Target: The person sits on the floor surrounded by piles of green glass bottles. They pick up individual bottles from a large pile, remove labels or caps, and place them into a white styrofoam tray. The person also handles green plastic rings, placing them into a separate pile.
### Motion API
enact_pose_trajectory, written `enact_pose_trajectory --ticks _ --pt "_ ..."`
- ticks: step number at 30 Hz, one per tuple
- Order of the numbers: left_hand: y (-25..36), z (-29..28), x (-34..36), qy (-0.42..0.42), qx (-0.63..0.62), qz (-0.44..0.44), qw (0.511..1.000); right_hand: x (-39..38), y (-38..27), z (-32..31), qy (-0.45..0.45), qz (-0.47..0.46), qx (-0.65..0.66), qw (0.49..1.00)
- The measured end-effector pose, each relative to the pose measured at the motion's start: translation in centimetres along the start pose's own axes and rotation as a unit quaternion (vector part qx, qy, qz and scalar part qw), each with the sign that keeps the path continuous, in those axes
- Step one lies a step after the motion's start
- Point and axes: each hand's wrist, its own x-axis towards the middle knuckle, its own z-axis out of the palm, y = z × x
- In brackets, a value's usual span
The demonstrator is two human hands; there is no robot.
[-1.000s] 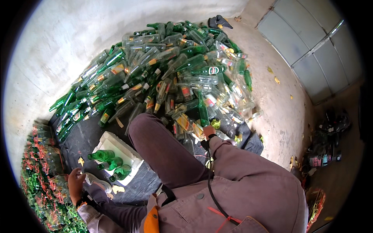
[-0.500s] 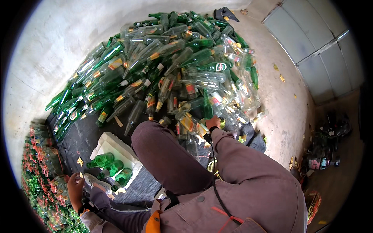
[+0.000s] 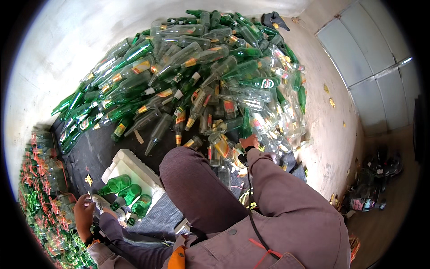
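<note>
Soft light whitens the wall behind the bottle heap, the door right of it glints, and fisheye distortion bends edges.

The left hand is at the near left, fingers bent toward the thumb; whether their tips meet is too small to tell. Behind it, the left forearm slants up from the near edge. The right arm reaches farther forward, its right hand beyond a bent knee between the arms, fingertips hard to make out.
</note>
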Motion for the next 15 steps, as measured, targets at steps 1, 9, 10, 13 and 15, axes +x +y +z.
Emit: enact_pose_trajectory --ticks 1,9,10,13,15 --pt "0.1 0.1 0.0 0.000 -0.010 -0.003 1.000 0.5 0.3 -0.1 -0.013 0.003 0.002 1.000" --pt "-0.4 -0.2 -0.3 0.011 -0.074 -0.004 0.997 1.7 2.5 0.7 0.031 -0.094 -0.015 0.995" --pt "-0.6 0.0 -0.4 0.015 -0.063 0.006 0.998 1.9 2.8 0.4 0.026 -0.109 -0.004 0.994" --pt "-0.3 -0.3 -1.4 0.031 -0.046 0.022 0.998 1.0 2.7 0.0 0.040 -0.128 0.006 0.991" --pt "-0.1 -0.6 -1.8 0.028 -0.061 0.025 0.997 1.1 3.7 0.2 0.083 -0.167 -0.030 0.982"
